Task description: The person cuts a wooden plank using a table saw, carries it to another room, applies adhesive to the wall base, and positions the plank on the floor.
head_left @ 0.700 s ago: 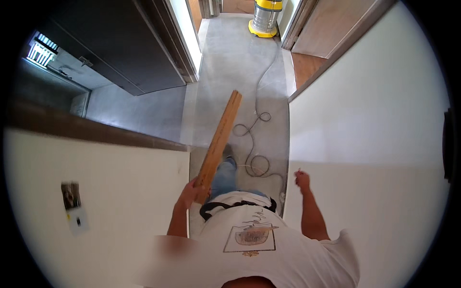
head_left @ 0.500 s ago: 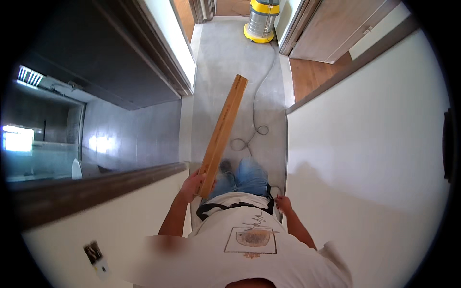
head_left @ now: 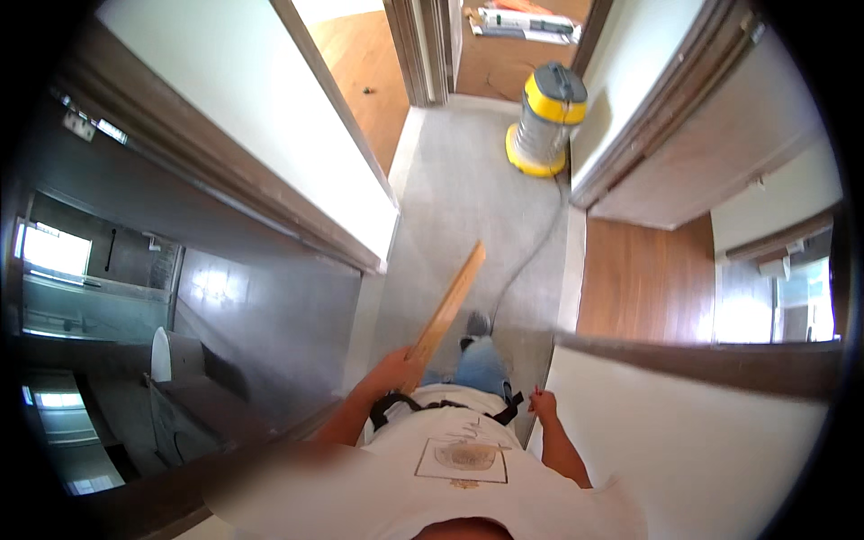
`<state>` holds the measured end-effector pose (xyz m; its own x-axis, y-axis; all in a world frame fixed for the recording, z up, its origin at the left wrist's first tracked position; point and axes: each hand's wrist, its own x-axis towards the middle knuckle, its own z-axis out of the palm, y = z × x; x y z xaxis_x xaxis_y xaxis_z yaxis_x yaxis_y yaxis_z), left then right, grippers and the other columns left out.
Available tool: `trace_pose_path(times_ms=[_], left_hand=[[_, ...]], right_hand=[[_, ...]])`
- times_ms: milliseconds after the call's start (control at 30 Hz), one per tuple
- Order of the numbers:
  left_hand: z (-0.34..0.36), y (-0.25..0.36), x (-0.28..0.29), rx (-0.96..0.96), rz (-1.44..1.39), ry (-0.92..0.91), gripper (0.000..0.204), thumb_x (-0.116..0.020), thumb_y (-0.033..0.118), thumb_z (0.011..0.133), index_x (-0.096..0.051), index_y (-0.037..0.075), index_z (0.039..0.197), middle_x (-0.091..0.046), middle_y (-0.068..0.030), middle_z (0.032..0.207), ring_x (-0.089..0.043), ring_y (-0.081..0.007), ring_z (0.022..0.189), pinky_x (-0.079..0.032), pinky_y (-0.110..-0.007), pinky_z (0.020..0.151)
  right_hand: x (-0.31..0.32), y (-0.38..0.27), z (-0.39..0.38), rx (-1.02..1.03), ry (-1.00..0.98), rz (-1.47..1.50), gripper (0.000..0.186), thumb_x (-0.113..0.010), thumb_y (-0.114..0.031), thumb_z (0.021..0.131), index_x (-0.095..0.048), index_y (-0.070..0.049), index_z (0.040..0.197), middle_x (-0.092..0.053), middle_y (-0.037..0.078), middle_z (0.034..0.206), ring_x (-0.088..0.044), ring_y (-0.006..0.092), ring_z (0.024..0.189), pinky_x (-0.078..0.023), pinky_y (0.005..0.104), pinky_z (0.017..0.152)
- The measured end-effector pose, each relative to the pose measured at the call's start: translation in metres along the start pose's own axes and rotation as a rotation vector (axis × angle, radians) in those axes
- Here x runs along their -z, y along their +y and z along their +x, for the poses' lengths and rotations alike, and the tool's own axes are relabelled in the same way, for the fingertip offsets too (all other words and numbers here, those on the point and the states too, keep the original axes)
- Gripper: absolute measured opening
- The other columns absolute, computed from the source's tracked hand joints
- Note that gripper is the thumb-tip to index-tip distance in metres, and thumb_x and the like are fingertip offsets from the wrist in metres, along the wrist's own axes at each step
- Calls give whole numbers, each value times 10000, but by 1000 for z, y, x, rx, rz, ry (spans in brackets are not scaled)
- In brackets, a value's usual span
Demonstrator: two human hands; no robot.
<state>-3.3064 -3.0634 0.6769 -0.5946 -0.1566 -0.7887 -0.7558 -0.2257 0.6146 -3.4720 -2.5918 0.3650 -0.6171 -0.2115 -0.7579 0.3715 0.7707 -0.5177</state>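
Observation:
My left hand is wrapped round the lower end of a long, narrow wooden plank. The plank slants up and away to the right over the grey floor, its far end free. At my right side, beside the dark belt strap, hangs my right hand, with its fingers curled closed. A small red tip shows at those fingers; what it belongs to is too small to make out. Ahead lies the hallway floor, with one shoe in mid-stride.
A yellow and silver canister vacuum stands at the far right, its cord trailing back along the floor. Doorways open on both sides, with a toilet through the left one. White walls and door frames flank the passage. Long packages lie beyond.
I have walked forward along the hallway, so the vacuum and doorways appear closer. The plank is still in my left hand, now turned more edge-on. My right hand stays at my side.

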Motion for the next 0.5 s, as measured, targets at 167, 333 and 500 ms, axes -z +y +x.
trace_pose_path(times_ms=[167,333,500], left_hand=[[51,126,34,-31,458,6,358,-597,319,1028,-630,67,1281,-686,-96,899,-680,-186,750,-576,-387,720],[125,233,63,-91,744,35,388,-623,366,988,-657,128,1293,-743,-167,1022,-727,-329,927,-552,-486,836],[233,306,126,-219,897,-90,430,-591,378,967,-661,64,1251,-732,-245,1130,-703,-434,1062,-528,-550,922]], right_hand=[[67,-332,53,551,83,-285,276,-735,-288,911,-729,-65,1074,-729,125,812,-712,259,711,-567,401,693],[64,-558,68,1307,73,-501,411,-853,-204,823,-742,-170,1216,-722,70,1162,-712,274,1031,-600,424,847],[26,-651,146,1409,-99,-615,313,-858,-241,827,-737,-156,1103,-734,58,1117,-705,290,1049,-604,410,824]])
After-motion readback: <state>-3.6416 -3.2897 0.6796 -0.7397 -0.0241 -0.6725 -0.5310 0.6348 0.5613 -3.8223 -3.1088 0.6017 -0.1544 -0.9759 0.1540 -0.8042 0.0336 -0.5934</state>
